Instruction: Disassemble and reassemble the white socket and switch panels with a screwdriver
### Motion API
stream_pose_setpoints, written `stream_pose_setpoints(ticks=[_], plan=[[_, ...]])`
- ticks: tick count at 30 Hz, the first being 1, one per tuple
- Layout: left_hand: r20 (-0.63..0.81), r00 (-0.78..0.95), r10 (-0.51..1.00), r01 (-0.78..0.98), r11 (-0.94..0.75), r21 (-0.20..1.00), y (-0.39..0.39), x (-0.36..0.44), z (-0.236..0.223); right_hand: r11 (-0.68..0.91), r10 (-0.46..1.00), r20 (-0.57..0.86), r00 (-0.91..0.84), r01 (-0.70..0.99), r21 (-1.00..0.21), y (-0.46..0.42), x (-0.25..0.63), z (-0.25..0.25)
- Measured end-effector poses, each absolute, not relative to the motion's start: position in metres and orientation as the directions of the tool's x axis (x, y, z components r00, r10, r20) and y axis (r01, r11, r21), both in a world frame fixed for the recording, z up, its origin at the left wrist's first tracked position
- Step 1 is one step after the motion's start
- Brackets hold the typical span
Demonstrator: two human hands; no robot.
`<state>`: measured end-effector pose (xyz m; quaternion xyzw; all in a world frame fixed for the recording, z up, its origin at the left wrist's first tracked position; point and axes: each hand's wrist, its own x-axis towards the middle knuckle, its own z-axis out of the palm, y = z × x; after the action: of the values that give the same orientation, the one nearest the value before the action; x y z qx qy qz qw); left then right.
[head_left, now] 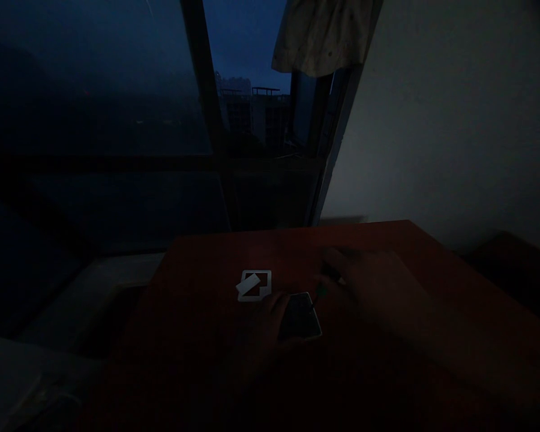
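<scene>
The scene is very dark. My left hand (263, 321) grips the left side of a flat, dark rectangular device (300, 318) with a pale rim, its fingers at the upper left and its thumb along the lower edge. Just right of the device, my right hand (355, 276) is closed with its fingers bent. From it a thin dark tool with a green part (322, 290) slants down to the device's right edge; its exact kind is too dim to make out. Beyond my left hand lies a white cut-out frame (269, 279) with a white strip (248, 284) across it.
The reddish-brown table (207, 258) reaches to a large dark-framed window (216, 159). A pale wall (454, 120) rises on the right. A light cloth (324, 36) hangs at the window's top. A pale surface (9, 372) shows at lower left.
</scene>
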<state>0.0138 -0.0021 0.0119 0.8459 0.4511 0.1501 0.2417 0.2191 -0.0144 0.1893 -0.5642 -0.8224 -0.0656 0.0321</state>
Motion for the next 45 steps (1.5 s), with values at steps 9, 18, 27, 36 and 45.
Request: stream_pose_setpoints(ticks=[9,18,27,36,45], plan=[[0.078,0.550,0.832,0.679,-0.499,0.539,-0.003,0.012,0.010,0.513,0.858,0.099,-0.505,0.852,-0.107,-0.016,0.222,0.191],[0.067,0.554,0.830,0.676,-0.495,0.546,-0.002,0.014,0.011,0.299,0.942,0.133,-0.309,0.950,0.085,-0.011,0.223,0.182],[0.072,0.543,0.837,0.675,-0.486,0.555,-0.003,0.014,0.011,0.588,0.809,0.110,-0.578,0.799,-0.124,-0.009,0.230,0.184],[0.052,0.558,0.828,0.673,-0.488,0.556,-0.001,0.014,0.012,0.546,0.838,0.039,-0.545,0.831,-0.109,-0.014,0.216,0.190],[0.049,0.548,0.835,0.683,-0.481,0.550,-0.003,0.015,0.011,0.488,0.873,0.009,-0.488,0.872,-0.051,-0.017,0.219,0.187]])
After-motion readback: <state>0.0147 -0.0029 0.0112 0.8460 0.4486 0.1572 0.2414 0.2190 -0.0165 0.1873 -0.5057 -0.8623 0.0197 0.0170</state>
